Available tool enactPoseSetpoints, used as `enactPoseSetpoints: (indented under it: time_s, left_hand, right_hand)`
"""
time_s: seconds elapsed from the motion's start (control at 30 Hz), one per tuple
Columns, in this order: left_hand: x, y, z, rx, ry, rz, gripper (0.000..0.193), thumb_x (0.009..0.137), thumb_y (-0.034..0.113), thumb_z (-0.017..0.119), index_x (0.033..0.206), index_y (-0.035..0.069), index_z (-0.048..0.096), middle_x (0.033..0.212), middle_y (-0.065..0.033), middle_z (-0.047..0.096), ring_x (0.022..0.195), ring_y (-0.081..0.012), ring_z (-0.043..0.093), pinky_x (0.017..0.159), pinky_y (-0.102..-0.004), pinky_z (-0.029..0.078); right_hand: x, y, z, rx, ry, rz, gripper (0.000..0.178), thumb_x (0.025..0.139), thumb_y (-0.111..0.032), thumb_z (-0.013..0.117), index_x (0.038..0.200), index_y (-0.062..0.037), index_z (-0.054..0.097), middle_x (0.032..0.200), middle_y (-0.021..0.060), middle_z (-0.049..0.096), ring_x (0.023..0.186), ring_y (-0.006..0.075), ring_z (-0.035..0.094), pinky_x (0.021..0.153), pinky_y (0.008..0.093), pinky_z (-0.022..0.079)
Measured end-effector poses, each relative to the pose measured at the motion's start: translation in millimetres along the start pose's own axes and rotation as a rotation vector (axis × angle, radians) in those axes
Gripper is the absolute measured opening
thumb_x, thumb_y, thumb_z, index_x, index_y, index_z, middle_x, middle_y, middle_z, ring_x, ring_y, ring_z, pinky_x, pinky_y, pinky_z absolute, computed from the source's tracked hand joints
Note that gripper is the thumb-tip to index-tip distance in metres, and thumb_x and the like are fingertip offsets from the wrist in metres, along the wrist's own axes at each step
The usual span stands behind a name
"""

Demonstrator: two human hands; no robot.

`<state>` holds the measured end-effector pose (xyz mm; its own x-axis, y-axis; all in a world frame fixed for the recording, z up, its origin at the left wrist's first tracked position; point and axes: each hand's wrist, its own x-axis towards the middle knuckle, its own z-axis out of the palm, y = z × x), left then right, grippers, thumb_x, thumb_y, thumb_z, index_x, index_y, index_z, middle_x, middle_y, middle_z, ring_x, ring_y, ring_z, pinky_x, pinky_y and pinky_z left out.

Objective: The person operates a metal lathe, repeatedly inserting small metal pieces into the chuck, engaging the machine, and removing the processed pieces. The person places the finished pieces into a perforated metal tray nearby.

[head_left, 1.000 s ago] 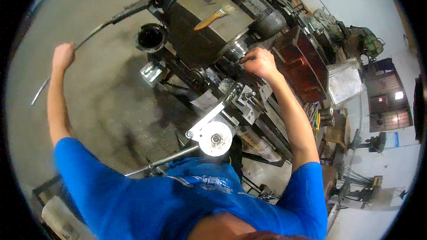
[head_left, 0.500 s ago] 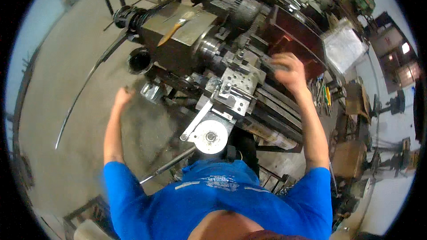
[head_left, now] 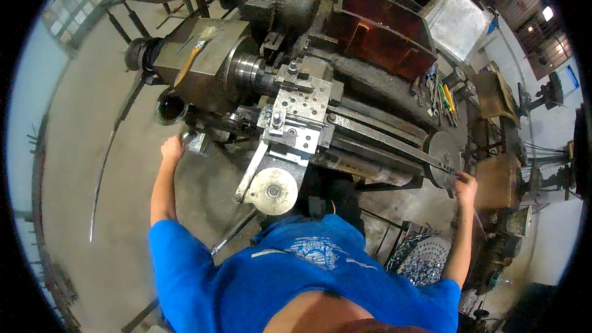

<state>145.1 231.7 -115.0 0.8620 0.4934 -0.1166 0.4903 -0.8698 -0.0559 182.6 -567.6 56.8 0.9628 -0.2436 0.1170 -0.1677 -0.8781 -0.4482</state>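
Observation:
A lathe with a round metal chuck [head_left: 250, 71] fills the middle. Beside the chuck lies a drilled carriage plate [head_left: 302, 102] with a tool post [head_left: 277, 118]. My right hand [head_left: 467, 189] is closed round the far-right end of a long metal lever [head_left: 388, 140], which runs from a bolt at the plate's right edge. My left hand [head_left: 172, 149] is closed at the left, right beside a small shiny metal block [head_left: 196, 142]; what its fingers hold is too small to make out. In front of my body sits a pale round dial wheel [head_left: 271, 191] with a crank arm [head_left: 251, 172].
A wooden-handled brush [head_left: 191, 61] lies on the headstock [head_left: 206, 80]. Behind stand a motor [head_left: 277, 5] and a dark red box [head_left: 382, 31]. Hand tools [head_left: 441, 100] lie at right, near a large disc [head_left: 444, 151]. Low right, a perforated pan [head_left: 425, 259] holds metal chips.
My right hand has gone from behind the carriage to the right and nearer me, onto the lever's end. My left hand has come closer to the shiny block. The view has shifted.

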Motion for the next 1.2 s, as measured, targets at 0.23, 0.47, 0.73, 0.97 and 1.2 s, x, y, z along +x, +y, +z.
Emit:
enactPoseSetpoints:
  time_s: [0.23,0.47,0.73,0.97,1.2]
  left_hand:
    - [-81,-27,-19,-0.336,-0.341,-0.054,0.04,0.068,0.024,0.063,0.104,0.009,0.057,0.09,-0.0143,0.061,0.085,-0.0274,0.058,0.075,-0.0361,0.045]
    - [-184,46,-92,-0.694,-0.628,0.208,0.034,0.077,0.015,0.058,0.106,-0.001,0.053,0.084,-0.0109,0.062,0.074,-0.0138,0.058,0.067,-0.0289,0.046]
    - [-247,109,-140,-0.536,-0.755,0.361,0.038,0.076,0.027,0.062,0.101,-0.001,0.055,0.084,-0.0119,0.062,0.078,-0.0192,0.058,0.069,-0.0309,0.046]
    - [-256,114,-92,-0.651,-0.636,0.264,0.019,0.076,0.015,0.055,0.091,0.003,0.06,0.072,-0.0085,0.062,0.066,-0.0158,0.059,0.062,-0.0301,0.045]
    - [-255,119,-93,-0.624,-0.628,0.211,0.018,0.079,0.013,0.054,0.092,0.002,0.06,0.073,-0.0077,0.063,0.067,-0.014,0.059,0.062,-0.0284,0.046]
  right_hand:
    - [8,145,-17,-0.537,-0.105,0.353,0.056,0.062,-0.013,0.06,0.116,-0.0103,0.048,0.102,0.0169,0.057,0.092,0.0307,0.055,0.076,0.037,0.044]
    - [7,256,2,-0.709,-0.128,0.475,0.053,0.066,-0.018,0.054,0.116,-0.0018,0.046,0.104,0.0167,0.056,0.095,0.0307,0.054,0.08,0.037,0.044]
    - [-53,187,5,-0.634,0.013,0.518,0.032,0.065,-0.019,0.052,0.094,-0.0078,0.057,0.089,0.0161,0.06,0.084,0.032,0.057,0.072,0.0405,0.045]
    - [-122,186,46,-0.6,0.172,0.441,0.05,0.06,-0.039,0.066,0.099,-0.0093,0.057,0.085,0.0159,0.06,0.078,0.0346,0.057,0.065,0.0432,0.046]
    - [-126,131,33,-0.489,0.01,0.62,0.049,0.063,-0.033,0.053,0.106,-0.0102,0.056,0.094,0.0181,0.058,0.086,0.0356,0.055,0.075,0.0439,0.043]
